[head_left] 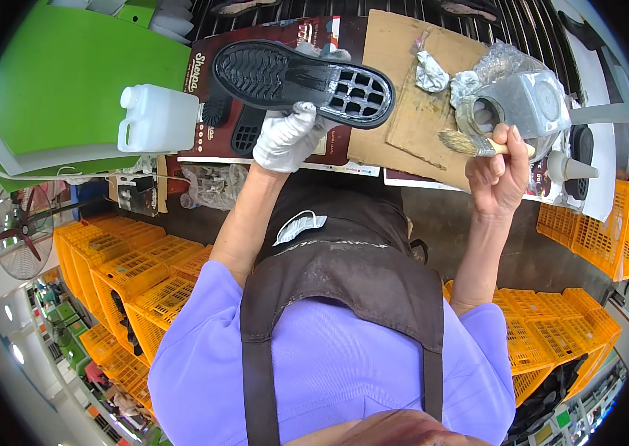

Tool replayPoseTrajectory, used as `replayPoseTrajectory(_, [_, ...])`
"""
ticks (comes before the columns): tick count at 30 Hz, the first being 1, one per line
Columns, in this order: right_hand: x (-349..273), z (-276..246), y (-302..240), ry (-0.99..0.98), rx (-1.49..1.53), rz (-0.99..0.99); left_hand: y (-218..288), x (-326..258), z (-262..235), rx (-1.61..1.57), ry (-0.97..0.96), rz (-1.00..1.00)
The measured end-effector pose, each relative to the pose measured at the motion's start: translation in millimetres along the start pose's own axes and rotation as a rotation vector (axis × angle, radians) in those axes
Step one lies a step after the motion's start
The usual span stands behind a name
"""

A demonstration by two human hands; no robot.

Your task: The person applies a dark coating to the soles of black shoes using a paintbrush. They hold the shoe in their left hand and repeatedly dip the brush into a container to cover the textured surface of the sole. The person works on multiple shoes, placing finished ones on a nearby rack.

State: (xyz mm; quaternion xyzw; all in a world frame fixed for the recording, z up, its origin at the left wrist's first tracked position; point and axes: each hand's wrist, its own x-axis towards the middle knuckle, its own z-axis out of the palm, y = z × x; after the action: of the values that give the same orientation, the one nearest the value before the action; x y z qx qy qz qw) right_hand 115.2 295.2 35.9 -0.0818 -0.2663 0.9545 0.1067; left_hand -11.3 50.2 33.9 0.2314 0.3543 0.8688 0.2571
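My left hand (285, 136), in a white glove, holds a black shoe sole (302, 80) with its ribbed and gridded underside facing up, above the bench. My bare right hand (501, 172) grips the wooden handle of a flat brush (469, 143). The bristles point left, just below the open mouth of a metal glue tin (524, 104) wrapped in clear plastic. The sole and the brush are apart.
A white plastic jug (157, 117) stands at the left of the bench beside green sheets (76, 82). A cardboard sheet (418, 111) lies under the tin, with a crumpled rag (430, 73) on it. Orange crates (132, 271) are stacked below, some more crates (597, 230) at right. A fan (23, 234) stands far left.
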Motion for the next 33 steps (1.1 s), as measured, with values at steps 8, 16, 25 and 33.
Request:
replayPoseTrajectory(8, [-2,-16,-4,0.186,-0.047,-0.032,-15,-16,-6,-0.244,0.113,-0.366])
replayPoseTrajectory(16, [0,-27,-10,0.124,0.064,-0.036,-35,-46,13,-0.233,0.097,-0.613])
replayPoseTrajectory(25, [-8,-20,-30,0.219,0.043,-0.130,68,154,111,-0.016,-0.058,0.042])
replayPoseTrajectory(33, [-12,2,-15,0.232,-0.067,-0.132,49,345,112,0.090,-0.134,-0.096])
